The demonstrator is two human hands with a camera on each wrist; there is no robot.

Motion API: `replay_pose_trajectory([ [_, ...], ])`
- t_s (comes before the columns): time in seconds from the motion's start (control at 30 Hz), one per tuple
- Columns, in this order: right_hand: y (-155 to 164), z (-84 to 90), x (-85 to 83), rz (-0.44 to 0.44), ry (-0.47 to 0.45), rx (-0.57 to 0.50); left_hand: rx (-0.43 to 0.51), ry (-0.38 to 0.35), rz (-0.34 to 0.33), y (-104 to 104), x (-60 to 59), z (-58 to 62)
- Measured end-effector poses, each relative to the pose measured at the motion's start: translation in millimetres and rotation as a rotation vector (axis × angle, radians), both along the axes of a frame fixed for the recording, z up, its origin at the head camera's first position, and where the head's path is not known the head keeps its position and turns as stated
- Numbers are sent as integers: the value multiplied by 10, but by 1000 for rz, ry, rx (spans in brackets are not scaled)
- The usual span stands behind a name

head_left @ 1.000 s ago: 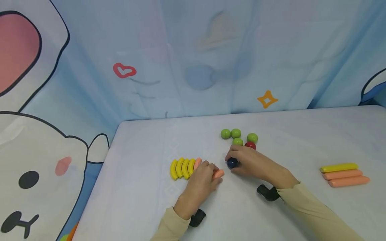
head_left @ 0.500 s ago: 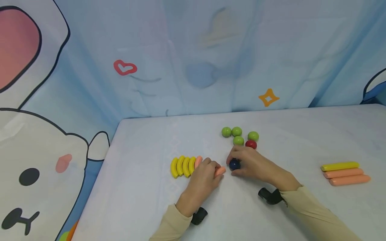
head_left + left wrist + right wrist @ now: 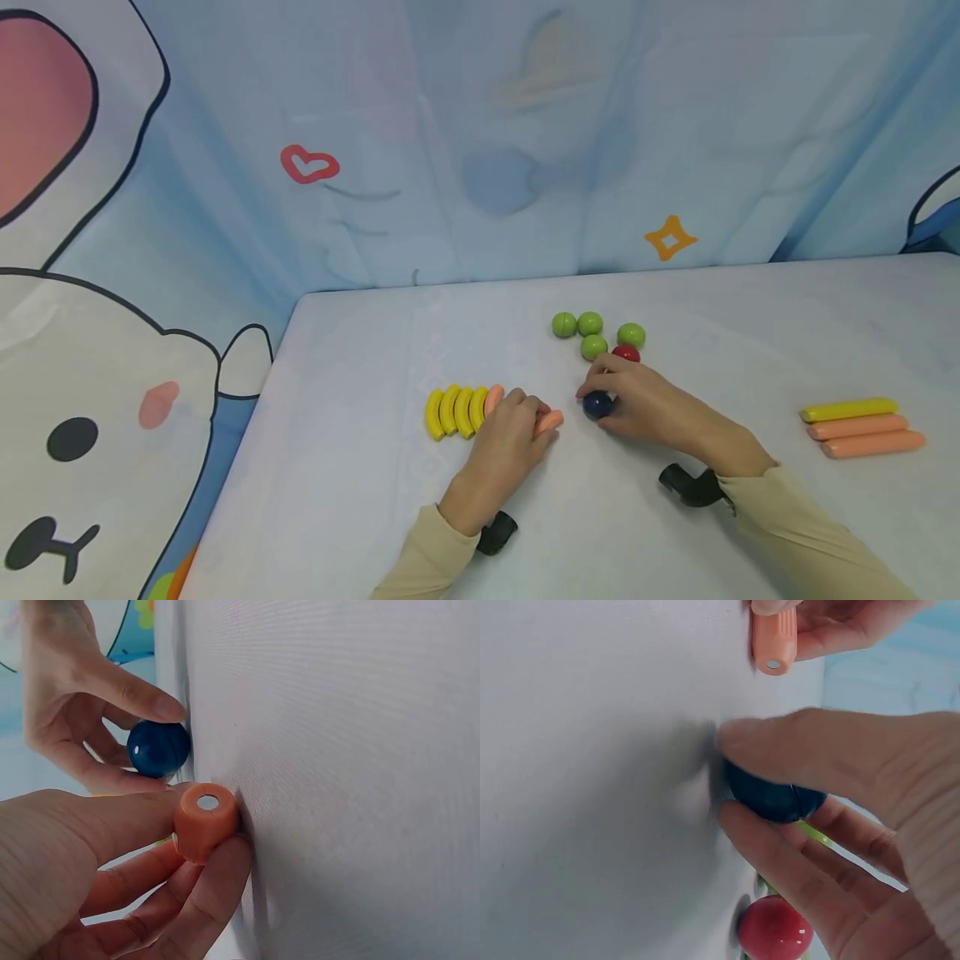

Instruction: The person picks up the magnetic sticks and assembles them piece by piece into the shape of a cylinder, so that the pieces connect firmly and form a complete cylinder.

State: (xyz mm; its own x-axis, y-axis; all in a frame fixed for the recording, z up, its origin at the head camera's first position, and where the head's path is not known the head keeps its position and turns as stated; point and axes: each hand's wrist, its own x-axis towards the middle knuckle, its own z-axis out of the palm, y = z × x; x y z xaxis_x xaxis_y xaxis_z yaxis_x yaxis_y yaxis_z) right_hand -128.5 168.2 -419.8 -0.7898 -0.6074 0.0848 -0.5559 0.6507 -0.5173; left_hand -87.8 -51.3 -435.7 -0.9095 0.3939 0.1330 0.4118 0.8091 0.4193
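My left hand (image 3: pixel 506 442) pinches a short orange piece (image 3: pixel 206 825) between thumb and fingers, low over the white tabletop. A pale round spot marks its end, and the right wrist view shows grooves along its side. To the right, my right hand (image 3: pixel 645 404) holds a dark blue ball (image 3: pixel 597 405) between thumb and fingers, close to the table. A seam line runs around the ball in the left wrist view. The two held things are apart. Several curved yellow pieces (image 3: pixel 455 410), like small bananas, lie in a row left of my left hand, with another orange piece (image 3: pixel 493 398) at the row's end.
Several green balls (image 3: pixel 590 323) and one red ball (image 3: pixel 626 353) lie just beyond my right hand, which partly covers the red one. A yellow stick (image 3: pixel 849 408) and two orange sticks (image 3: pixel 873 443) lie side by side at the right. A printed blue curtain (image 3: pixel 480 167) hangs behind the table.
My right hand has slid a little to the right with the blue ball, widening the space to the orange piece. My left hand keeps its place and its hold.
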Motion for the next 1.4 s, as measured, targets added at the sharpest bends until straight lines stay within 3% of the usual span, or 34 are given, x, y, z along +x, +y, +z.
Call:
replay_pose_trajectory([
  [0.4, -78, -54, 3, 64, -71, -146, -3, -2, -2, 1, 9, 8],
  [0.87, -110, -98, 11, 91, -25, -150, 11, 11, -13, -11, 6, -5],
  [1.4, -68, -92, 71, 66, -83, -167, -30, 93, -7, 33, 24, 9],
])
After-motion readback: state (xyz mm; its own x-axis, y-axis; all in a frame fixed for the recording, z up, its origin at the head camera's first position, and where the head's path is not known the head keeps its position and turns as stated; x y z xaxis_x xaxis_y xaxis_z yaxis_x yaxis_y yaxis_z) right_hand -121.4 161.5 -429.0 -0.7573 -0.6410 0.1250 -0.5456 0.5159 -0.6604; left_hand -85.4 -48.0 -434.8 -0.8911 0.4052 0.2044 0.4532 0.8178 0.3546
